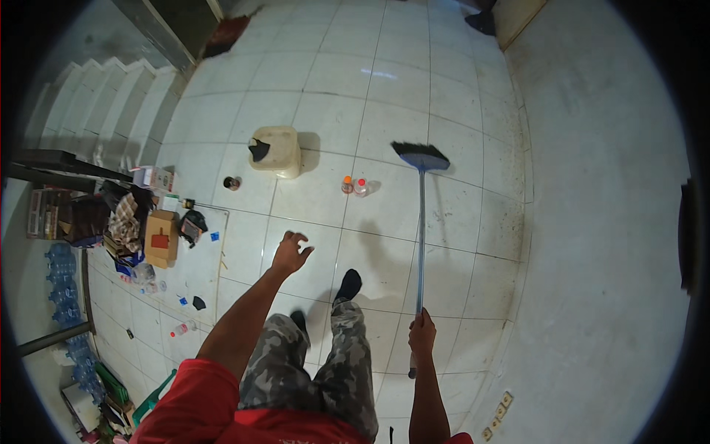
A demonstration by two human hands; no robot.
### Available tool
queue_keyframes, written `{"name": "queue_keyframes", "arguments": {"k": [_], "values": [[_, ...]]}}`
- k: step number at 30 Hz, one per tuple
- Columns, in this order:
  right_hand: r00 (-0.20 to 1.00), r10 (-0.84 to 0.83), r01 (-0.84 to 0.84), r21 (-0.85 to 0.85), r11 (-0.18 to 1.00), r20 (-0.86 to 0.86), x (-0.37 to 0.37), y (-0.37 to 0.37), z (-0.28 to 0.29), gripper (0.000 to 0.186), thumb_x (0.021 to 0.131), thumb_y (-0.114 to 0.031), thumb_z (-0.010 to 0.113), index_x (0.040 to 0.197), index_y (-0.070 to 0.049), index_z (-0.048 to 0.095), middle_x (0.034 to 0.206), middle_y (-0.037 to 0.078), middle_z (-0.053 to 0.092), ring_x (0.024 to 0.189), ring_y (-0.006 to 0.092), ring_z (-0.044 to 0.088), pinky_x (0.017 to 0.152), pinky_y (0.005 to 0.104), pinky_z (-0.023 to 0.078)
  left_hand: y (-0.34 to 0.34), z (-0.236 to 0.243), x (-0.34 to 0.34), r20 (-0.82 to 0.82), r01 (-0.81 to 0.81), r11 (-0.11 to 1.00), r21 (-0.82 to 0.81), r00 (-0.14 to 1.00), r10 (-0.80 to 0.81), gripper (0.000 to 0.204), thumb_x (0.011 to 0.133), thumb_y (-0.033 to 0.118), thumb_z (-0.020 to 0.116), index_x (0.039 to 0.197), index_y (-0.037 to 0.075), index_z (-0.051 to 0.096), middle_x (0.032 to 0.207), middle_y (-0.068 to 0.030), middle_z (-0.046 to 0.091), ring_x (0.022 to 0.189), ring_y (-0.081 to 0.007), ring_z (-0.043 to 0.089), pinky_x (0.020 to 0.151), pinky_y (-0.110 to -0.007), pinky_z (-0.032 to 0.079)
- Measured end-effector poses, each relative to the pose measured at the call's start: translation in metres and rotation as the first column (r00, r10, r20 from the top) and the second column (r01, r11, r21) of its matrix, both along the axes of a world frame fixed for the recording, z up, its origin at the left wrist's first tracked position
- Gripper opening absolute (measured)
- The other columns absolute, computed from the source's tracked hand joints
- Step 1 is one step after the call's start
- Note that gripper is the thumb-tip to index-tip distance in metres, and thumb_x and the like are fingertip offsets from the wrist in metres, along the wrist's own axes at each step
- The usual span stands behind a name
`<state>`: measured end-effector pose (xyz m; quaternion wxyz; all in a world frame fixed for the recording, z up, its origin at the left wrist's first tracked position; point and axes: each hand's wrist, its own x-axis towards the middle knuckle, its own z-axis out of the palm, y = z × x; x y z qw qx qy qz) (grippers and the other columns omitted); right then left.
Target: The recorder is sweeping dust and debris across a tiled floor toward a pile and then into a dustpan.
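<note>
My right hand [422, 334] is wrapped round the lower part of a long-handled broom [421, 237]. The broom's blue head with dark bristles [420, 155] lies ahead on the white tiled floor. Nothing is in my left hand [293, 251], which hangs over the floor with its fingers curved and apart. Two small bottles stand beyond it, one with an orange cap [347, 185] and a clear one with a red cap [361, 188]. Farther off is a cream plastic bin [282, 152] with a black piece of cloth or plastic [259, 150] over its edge.
A dark jar [232, 183] sits near the bin. At left are an open cardboard box [161, 238], piled clothes [126, 222], large blue water bottles [63, 285] and a bottle lying down [183, 328]. White stairs [111, 96] rise at far left; a wall [599, 222] borders the right.
</note>
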<state>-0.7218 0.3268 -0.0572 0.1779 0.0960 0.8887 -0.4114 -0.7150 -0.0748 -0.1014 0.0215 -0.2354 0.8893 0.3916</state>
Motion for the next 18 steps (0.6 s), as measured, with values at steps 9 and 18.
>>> {"name": "queue_keyframes", "arguments": {"k": [9,18], "values": [[0.952,-0.102,0.073,0.112,0.991,0.288,-0.073,-0.047,-0.056,0.034,0.091,-0.017,0.043,0.119,0.0,0.052,0.058,0.008,0.053,0.052,0.0151,0.052,0.051,0.0299,0.042,0.024,-0.166,-0.226,0.159,0.061,0.996,-0.061,0.986,-0.051,0.056,0.077,0.029,0.067,0.122,0.006,0.041,0.126,-0.0175,0.037,0.1,-0.0389,0.054,0.082,-0.043,0.049],[0.961,-0.085,0.066,0.082,0.994,0.263,-0.077,-0.087,-0.11,0.034,0.093,-0.013,0.042,0.124,-0.003,0.048,0.057,0.001,0.047,0.047,0.0061,0.041,0.042,0.0232,0.034,0.026,-0.298,-0.275,0.084,0.309,0.874,-0.374,0.95,-0.3,0.054,0.084,0.033,0.058,0.123,0.002,0.037,0.126,-0.0187,0.038,0.097,-0.0346,0.057,0.08,-0.039,0.051]]}}
